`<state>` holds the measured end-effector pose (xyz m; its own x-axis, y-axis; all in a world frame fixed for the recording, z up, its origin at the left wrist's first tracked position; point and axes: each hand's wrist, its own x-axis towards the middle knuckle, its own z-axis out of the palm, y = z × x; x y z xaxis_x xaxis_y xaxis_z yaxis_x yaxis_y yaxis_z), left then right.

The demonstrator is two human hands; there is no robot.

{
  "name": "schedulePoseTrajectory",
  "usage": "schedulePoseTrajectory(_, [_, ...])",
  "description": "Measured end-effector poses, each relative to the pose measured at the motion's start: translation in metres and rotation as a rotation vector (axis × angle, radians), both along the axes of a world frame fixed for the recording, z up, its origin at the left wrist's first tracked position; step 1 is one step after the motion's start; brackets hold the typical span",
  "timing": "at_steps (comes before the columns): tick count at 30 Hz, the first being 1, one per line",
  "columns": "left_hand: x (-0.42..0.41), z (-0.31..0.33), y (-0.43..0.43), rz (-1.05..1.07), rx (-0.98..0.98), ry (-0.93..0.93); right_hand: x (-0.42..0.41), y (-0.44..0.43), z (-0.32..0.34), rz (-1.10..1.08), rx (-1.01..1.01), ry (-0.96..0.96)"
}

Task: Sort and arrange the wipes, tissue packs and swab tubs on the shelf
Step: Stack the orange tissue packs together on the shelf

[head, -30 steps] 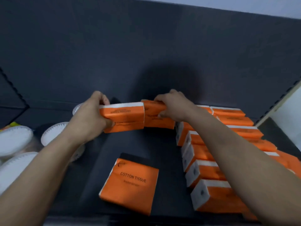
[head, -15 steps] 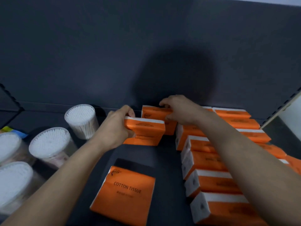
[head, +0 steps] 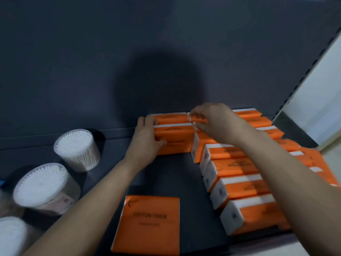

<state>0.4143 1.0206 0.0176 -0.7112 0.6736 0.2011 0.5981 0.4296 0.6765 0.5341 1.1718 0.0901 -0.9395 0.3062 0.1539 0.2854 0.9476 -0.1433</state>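
The pack (head: 177, 143) stands on edge at the back of the shelf (head: 175, 174), long axis left to right, touching the rear pack (head: 169, 119). Its left end is gripped by the left hand (head: 145, 143), fingers curled over the top. The curled fingers of the right hand (head: 215, 122) are set at its right end, and whether anything is pinched there cannot be told. The flat pack (head: 147, 224) in front is judged nearer the left hand.

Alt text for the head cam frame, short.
Two bare hands hold orange tissue packs at the back of a dark shelf: left hand grips the front pack, right hand the neighbouring pack. A row of packs lines the right; swab tubs stand left.
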Motion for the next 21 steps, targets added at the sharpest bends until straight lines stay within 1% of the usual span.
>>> schedulePoseTrajectory(4, [0.002,0.003,-0.011,-0.003,0.007,0.04,0.008,-0.016,0.0,-0.004,-0.014,0.023])
schedulePoseTrajectory(6, [0.001,0.007,-0.022,-0.002,0.045,0.086,0.011,-0.026,0.0,-0.002,-0.023,0.031])
schedulePoseTrajectory(12, [0.009,0.021,-0.067,-0.001,0.148,0.121,0.015,-0.06,-0.01,0.009,-0.039,-0.006])
schedulePoseTrajectory(14, [0.014,0.022,-0.083,-0.013,0.137,0.147,0.014,-0.071,-0.015,0.036,-0.026,-0.04])
schedulePoseTrajectory(18, [0.029,0.021,-0.112,-0.066,0.027,0.189,0.017,-0.09,-0.022,0.116,-0.015,-0.084])
schedulePoseTrajectory(21, [0.046,0.021,-0.13,-0.026,0.007,0.199,0.022,-0.101,-0.023,0.178,-0.032,-0.072])
